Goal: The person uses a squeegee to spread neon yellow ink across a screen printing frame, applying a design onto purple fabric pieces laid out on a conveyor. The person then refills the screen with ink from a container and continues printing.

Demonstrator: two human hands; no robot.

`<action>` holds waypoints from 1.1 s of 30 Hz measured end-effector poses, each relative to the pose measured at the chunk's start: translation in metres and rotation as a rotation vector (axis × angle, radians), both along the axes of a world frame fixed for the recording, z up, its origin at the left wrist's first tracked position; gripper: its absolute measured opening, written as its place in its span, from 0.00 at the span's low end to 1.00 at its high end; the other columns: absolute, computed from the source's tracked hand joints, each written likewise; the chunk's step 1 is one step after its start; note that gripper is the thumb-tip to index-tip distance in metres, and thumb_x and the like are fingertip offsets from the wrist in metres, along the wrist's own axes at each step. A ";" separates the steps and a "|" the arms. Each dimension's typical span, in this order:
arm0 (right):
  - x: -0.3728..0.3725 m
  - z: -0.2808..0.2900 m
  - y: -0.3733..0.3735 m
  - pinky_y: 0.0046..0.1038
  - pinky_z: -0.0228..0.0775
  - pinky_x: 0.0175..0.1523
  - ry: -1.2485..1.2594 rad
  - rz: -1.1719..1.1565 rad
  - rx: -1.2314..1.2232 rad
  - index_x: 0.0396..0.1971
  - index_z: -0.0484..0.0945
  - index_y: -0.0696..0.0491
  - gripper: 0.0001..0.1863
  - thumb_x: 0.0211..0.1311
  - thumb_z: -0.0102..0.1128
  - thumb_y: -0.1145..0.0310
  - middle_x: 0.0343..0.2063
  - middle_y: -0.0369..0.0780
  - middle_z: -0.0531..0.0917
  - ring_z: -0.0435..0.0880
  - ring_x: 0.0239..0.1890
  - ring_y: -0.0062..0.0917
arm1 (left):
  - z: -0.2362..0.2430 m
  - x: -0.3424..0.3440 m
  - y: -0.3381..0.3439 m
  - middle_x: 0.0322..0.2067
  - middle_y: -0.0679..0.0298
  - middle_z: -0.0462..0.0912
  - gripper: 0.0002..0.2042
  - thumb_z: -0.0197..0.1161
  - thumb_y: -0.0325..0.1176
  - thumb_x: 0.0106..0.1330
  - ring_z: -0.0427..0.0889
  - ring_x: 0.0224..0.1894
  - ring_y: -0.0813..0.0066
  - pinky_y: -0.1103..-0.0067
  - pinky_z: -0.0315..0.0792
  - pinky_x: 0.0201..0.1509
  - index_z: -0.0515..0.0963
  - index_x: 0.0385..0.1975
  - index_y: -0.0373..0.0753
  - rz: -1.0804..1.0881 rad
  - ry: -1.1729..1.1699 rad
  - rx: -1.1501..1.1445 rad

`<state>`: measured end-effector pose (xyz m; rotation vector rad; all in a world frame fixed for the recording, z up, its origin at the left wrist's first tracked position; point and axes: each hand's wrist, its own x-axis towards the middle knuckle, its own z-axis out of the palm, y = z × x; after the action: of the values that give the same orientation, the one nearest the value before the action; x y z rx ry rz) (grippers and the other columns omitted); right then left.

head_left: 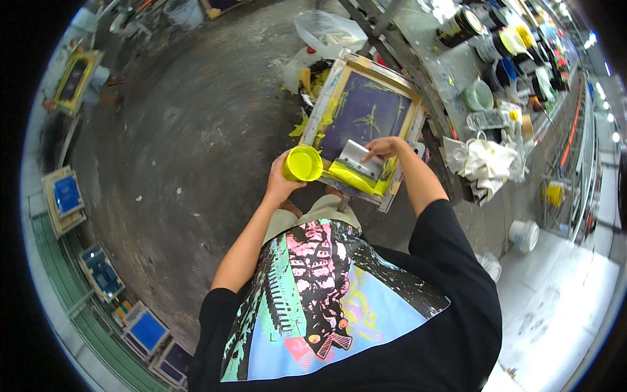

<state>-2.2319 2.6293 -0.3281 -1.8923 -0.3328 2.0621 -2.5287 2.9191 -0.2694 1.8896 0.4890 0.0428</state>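
Note:
My left hand is wrapped round a cup of bright yellow ink, held at the left edge of a screen-printing frame. The frame is wooden, with a dark purple mesh that carries yellow smears. My right hand grips a wide metal squeegee, its fingers over the upper part. Below the squeegee, a thick band of yellow ink lies along the frame's near end. Whether the squeegee's lower edge presses on the mesh I cannot tell.
A bench at the right holds jars, cans and bottles, with a white cloth at its near end. A clear plastic bag is beyond the frame. Several screens, one of them blue, lean at the left. Another person holds a screen at the far left.

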 end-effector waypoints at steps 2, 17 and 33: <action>-0.011 0.036 0.003 0.27 0.75 0.34 0.135 -0.292 0.140 0.51 0.81 0.54 0.19 0.64 0.72 0.61 0.33 0.31 0.85 0.80 0.29 0.18 | -0.002 -0.005 0.000 0.61 0.53 0.74 0.50 0.82 0.25 0.35 0.71 0.66 0.53 0.65 0.66 0.71 0.68 0.68 0.43 -0.016 0.020 0.036; -0.165 0.291 -0.009 0.22 0.74 0.52 -1.260 -1.041 0.861 0.48 0.80 0.60 0.14 0.63 0.69 0.79 0.45 0.38 0.85 0.83 0.44 0.18 | 0.095 0.114 -0.064 0.60 0.63 0.75 0.49 0.82 0.23 0.41 0.75 0.63 0.67 0.69 0.76 0.63 0.64 0.69 0.42 -0.212 -0.158 -0.742; -0.184 0.294 0.022 0.37 0.74 0.62 -1.744 -0.712 0.848 0.50 0.79 0.60 0.18 0.60 0.67 0.84 0.53 0.49 0.84 0.84 0.56 0.38 | 0.173 0.130 -0.068 0.56 0.63 0.77 0.44 0.83 0.23 0.38 0.75 0.60 0.68 0.72 0.71 0.65 0.71 0.63 0.42 0.059 -0.391 -0.628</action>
<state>-2.4157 2.6513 -0.0336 -2.0833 -0.5813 -0.4935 -2.3986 2.8510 -0.0961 1.2108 0.2460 0.2628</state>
